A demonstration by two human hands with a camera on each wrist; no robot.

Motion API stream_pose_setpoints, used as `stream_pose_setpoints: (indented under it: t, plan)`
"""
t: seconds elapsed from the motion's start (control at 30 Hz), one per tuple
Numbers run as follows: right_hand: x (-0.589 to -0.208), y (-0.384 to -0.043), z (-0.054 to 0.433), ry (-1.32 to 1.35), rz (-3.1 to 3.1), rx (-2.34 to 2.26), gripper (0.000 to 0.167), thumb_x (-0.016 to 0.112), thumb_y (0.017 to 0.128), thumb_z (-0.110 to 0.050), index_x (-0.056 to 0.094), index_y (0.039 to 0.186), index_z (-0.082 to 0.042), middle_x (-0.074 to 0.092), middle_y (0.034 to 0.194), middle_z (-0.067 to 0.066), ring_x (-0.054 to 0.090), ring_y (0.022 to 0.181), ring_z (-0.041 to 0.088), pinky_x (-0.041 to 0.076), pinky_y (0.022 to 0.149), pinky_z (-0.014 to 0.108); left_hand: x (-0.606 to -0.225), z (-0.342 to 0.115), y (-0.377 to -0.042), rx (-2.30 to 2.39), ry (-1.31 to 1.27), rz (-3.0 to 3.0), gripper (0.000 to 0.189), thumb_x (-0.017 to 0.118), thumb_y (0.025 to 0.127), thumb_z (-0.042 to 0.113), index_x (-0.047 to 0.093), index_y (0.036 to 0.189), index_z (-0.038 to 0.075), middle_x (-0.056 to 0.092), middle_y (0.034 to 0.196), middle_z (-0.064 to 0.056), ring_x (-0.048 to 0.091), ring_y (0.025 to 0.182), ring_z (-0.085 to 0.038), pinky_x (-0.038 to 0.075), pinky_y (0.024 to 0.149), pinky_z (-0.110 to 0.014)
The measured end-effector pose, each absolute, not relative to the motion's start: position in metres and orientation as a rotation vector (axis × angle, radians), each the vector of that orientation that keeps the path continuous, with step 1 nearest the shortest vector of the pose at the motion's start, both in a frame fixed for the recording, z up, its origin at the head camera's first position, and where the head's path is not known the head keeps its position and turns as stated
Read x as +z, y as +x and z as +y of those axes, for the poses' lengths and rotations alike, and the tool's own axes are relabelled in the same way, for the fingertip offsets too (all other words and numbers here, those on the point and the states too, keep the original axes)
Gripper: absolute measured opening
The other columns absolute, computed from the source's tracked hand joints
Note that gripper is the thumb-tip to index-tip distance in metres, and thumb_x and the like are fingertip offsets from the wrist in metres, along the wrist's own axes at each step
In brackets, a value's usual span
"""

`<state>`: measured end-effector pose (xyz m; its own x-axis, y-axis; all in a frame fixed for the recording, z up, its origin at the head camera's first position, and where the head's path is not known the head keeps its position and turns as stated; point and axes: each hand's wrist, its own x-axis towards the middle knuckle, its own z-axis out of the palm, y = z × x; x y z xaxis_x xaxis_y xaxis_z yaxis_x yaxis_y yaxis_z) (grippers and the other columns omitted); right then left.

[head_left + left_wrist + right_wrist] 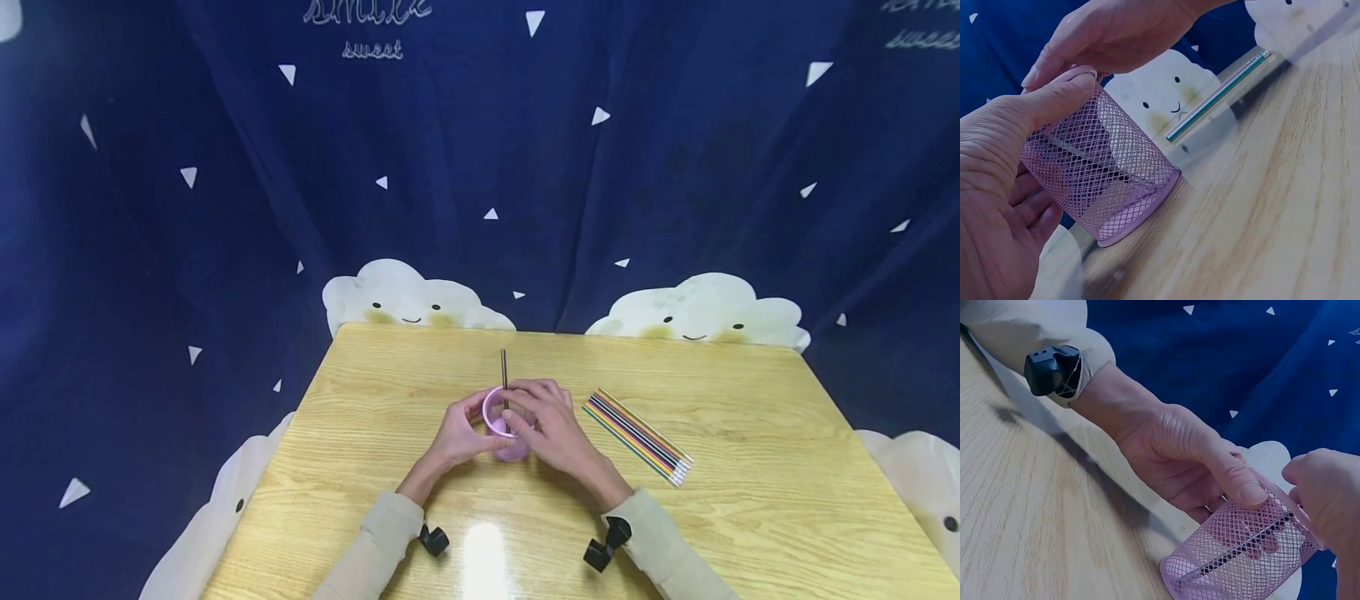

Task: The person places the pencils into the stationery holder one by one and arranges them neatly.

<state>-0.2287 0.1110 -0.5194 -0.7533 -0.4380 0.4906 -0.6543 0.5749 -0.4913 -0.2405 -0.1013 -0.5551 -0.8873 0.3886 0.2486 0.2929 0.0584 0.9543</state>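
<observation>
A pink mesh pen holder (1104,162) stands near the middle of the table, tilted in the wrist views by the camera angle. My left hand (461,433) grips it from the left, thumb over the near rim and fingers round the side. One dark pencil (504,367) is inside the holder; its lower part shows through the mesh in the right wrist view. My right hand (555,425) is over the holder's right rim, its thumb and forefinger pinching the pencil at the opening. Several coloured pencils (637,437) lie side by side to the right of my right hand.
The wooden table (772,467) ends at a dark blue curtain (450,233) with white clouds and triangles behind it. Small black devices (434,540) are strapped at both wrists, over pale sleeves (375,542).
</observation>
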Motion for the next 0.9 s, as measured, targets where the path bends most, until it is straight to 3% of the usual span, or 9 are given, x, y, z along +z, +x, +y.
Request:
stream_pose_setpoints:
  t: [0.2,0.4,0.63,0.9]
  plan:
    - [-0.522,-0.228,0.112,0.863,-2.521,0.973,0.041,0.064,0.103,-0.034,0.067,0.141,-0.017,0.060,0.148,0.007,0.047,0.132,0.030,0.034,0.095,0.048,-0.554,-0.100,-0.240,1.986,0.712,2.229,0.080,0.088,0.075,-0.003,0.052,0.147,-0.008,0.060,0.141,-0.029,0.055,0.131,-0.053,0.041,0.114,-0.066]
    - [-0.523,-0.226,0.116,0.843,-2.517,1.000,0.045,0.063,0.104,-0.032,0.063,0.146,-0.017,0.056,0.153,0.007,0.047,0.134,0.029,0.036,0.096,0.047,-0.563,-0.101,-0.243,2.016,0.721,2.231,0.081,0.091,0.073,0.000,0.055,0.146,-0.003,0.063,0.140,-0.024,0.058,0.130,-0.048,0.044,0.114,-0.061]
    - [-0.525,-0.221,0.128,0.848,-2.512,1.005,0.048,0.061,0.106,-0.030,0.057,0.151,-0.014,0.049,0.160,0.007,0.041,0.148,0.034,0.033,0.116,0.066,-0.566,-0.102,-0.246,2.034,0.772,2.220,0.080,0.092,0.073,0.004,0.057,0.145,-0.001,0.063,0.140,-0.026,0.062,0.129,-0.039,0.047,0.115,-0.054]
    - [-0.525,-0.211,0.150,0.797,-2.561,0.974,0.052,0.059,0.107,-0.029,0.050,0.156,-0.017,0.043,0.164,0.007,0.033,0.152,0.042,0.025,0.120,0.071,-0.565,-0.102,-0.245,2.021,0.723,2.222,0.082,0.092,0.073,0.003,0.056,0.147,0.001,0.063,0.141,-0.023,0.061,0.131,-0.038,0.047,0.115,-0.052]
